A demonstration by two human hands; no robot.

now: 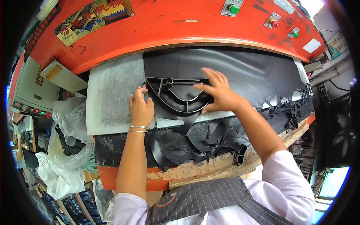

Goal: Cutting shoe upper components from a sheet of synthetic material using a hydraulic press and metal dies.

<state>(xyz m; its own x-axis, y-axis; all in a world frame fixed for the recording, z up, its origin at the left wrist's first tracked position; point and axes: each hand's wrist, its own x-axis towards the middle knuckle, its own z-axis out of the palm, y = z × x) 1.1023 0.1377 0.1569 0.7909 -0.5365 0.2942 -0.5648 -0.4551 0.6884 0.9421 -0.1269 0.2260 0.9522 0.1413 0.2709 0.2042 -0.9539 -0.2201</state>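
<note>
A curved, bow-shaped metal cutting die (187, 106) with inner bars lies on a smooth black leather-like sheet (247, 71). At the die's left tip rests my left hand (142, 107), fingers loosely bent and apart, on the edge of the pale cutting board (112, 97). My right hand (221, 92) is spread over the die's right end, with the thumb low and the other fingers reaching above it. Neither hand is closed around the die; whether the fingertips touch it I cannot tell.
An orange machine beam (168, 30) spans the back, with a green button (233, 9) and a red knob (274, 24). Black cut scraps (180, 148) hang over the front edge. Near them stands a small die (240, 154). Plastic bags (67, 120) hang at left.
</note>
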